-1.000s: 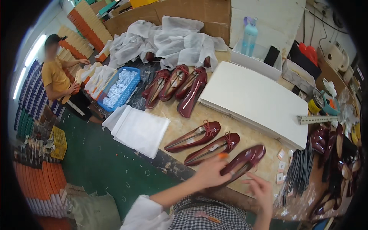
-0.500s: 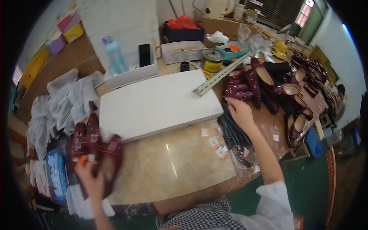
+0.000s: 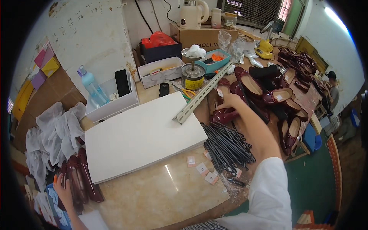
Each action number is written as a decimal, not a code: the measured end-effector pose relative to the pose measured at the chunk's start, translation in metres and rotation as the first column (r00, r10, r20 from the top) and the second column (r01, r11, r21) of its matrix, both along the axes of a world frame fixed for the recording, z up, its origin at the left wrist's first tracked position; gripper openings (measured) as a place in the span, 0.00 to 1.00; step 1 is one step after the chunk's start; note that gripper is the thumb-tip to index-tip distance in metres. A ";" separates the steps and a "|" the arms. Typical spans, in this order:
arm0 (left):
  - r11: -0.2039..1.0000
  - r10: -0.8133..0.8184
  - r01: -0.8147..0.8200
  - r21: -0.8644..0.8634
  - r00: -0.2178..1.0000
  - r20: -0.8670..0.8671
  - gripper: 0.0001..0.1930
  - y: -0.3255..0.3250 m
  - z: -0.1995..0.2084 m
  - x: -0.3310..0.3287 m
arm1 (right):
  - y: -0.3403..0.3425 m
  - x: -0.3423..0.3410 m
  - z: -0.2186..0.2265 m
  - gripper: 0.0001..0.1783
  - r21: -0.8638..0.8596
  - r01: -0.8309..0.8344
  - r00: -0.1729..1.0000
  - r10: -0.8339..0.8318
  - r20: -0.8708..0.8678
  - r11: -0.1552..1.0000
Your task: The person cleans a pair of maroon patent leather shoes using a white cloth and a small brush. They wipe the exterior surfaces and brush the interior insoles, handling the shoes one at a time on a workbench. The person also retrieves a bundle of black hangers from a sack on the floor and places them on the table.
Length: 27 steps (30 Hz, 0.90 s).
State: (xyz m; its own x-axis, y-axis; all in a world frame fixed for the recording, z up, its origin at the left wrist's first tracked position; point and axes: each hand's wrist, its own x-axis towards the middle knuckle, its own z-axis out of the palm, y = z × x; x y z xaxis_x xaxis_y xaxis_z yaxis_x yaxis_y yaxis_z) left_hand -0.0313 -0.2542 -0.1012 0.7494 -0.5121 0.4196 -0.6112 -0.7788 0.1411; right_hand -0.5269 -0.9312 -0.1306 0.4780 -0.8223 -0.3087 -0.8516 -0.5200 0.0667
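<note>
At the right of the board, my right hand [image 3: 231, 102] is closed on a glossy maroon shoe [image 3: 223, 115] at the edge of a heap of similar flat shoes [image 3: 253, 82]; some have small bows. My left hand [image 3: 64, 192] is far left, its fingers apart against a row of maroon shoes [image 3: 79, 178] standing close together. Something orange covers one of its fingertips. Part of that hand's grip side is hidden by the shoes. Between my hands lies a thick white board [image 3: 143, 134] with a slotted metal strip [image 3: 201, 94] across its right end.
Black thin sticks [image 3: 228, 147] and small paper labels [image 3: 201, 168] lie before the board. Behind it are a white box [image 3: 111, 101] with a bottle and phone, a can [image 3: 192, 76], and a teal tray [image 3: 218, 61]. White tissue [image 3: 53, 126] is heaped left; a person [image 3: 332, 92] is far right.
My right hand has moved onto a maroon shoe and closed on it. The blurred shoe at my left hand now stands in the left row, and those fingers have spread. My view has shifted.
</note>
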 end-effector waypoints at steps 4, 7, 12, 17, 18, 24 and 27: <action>0.990 -0.029 0.010 -0.138 0.991 -0.133 0.16 0.000 0.012 -0.034 | 0.041 -0.032 0.035 0.46 0.154 0.062 0.998 -0.063 -0.001 0.986; 0.968 -0.156 0.118 -0.221 0.974 -0.165 0.16 -0.027 0.009 -0.068 | 0.060 -0.078 0.006 0.36 -0.036 -0.028 0.999 0.028 0.018 0.999; 0.923 -0.320 0.218 -0.318 0.892 -0.319 0.16 -0.058 0.012 -0.123 | 0.082 -0.115 -0.004 0.31 -0.251 -0.050 0.860 0.169 0.481 0.967; 0.805 -0.550 0.412 -0.427 0.788 -0.276 0.19 -0.096 0.015 -0.205 | 0.124 -0.108 0.067 0.30 -0.378 -0.047 0.661 0.313 0.682 0.924; 0.781 -0.607 0.463 -0.419 0.721 -0.335 0.21 -0.111 0.016 -0.229 | 0.139 -0.103 0.081 0.29 -0.401 -0.052 0.622 0.344 0.703 0.915; 0.546 -0.829 0.056 -0.836 -0.108 -0.549 0.43 -0.174 -0.022 -0.352 | 0.312 -0.051 0.091 0.33 0.065 -0.380 0.274 0.046 0.961 0.923; 0.378 -0.916 -0.588 -0.715 -0.127 -0.380 0.40 -0.165 -0.055 -0.375 | 0.386 -0.030 0.056 0.32 -0.108 -0.472 0.190 0.220 0.957 0.875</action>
